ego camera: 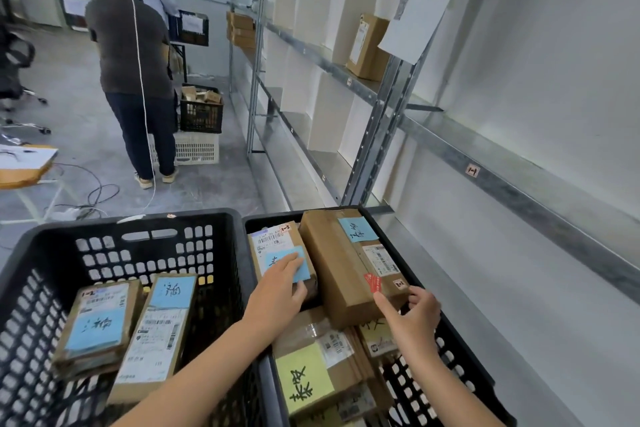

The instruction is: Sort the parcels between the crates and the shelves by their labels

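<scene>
Two parcels (156, 329) lay in the left crate (41, 253). In the right crate (460, 350), beside the shelves (346, 78), the left hand (280, 288) rested with straight fingers on a small parcel (273, 239), and the right hand (415, 319) gripped the near corner of a long parcel (332, 263).

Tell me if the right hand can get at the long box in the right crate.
Probably yes: the right hand is at the near corner of the long box, which lies atop the other parcels with nothing over it. The left hand rests on the smaller parcel beside it.
</scene>
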The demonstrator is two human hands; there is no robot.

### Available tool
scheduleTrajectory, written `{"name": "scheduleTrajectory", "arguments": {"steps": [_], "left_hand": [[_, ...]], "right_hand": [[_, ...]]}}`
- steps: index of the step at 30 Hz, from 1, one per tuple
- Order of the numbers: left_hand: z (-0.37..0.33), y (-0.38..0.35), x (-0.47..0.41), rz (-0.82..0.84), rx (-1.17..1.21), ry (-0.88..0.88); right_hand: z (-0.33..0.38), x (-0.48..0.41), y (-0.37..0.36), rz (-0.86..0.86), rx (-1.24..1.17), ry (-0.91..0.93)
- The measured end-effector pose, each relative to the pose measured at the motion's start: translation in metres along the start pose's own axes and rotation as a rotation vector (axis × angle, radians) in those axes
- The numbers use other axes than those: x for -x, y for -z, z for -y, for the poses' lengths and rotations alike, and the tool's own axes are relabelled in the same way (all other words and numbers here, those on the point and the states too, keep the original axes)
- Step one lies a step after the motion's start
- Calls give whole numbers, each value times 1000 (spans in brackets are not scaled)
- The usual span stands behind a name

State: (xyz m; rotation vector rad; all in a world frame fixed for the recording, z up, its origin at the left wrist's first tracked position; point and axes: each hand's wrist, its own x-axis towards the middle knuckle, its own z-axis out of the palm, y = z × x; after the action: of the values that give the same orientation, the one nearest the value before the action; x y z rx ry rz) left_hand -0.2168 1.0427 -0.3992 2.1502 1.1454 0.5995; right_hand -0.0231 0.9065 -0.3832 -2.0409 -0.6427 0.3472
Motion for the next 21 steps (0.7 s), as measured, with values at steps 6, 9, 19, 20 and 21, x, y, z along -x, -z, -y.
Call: {"name": "scheduleTrajectory", "arguments": {"steps": [6,9,19,20,21], "left_hand": [[-43,2,18,-9,120,-66],[-85,4,31,-38,133,-148],[-245,-21,74,28,148,-512],[-261,-28,81,50,150,-567],[-277,-35,87,74,150,-619]], "right_hand": [[10,5,46,80,186,313],[17,19,80,51,332,557],[35,59,235,-210,285,568],[35,64,254,-252,293,562],[34,70,274,-295,303,551]]}}
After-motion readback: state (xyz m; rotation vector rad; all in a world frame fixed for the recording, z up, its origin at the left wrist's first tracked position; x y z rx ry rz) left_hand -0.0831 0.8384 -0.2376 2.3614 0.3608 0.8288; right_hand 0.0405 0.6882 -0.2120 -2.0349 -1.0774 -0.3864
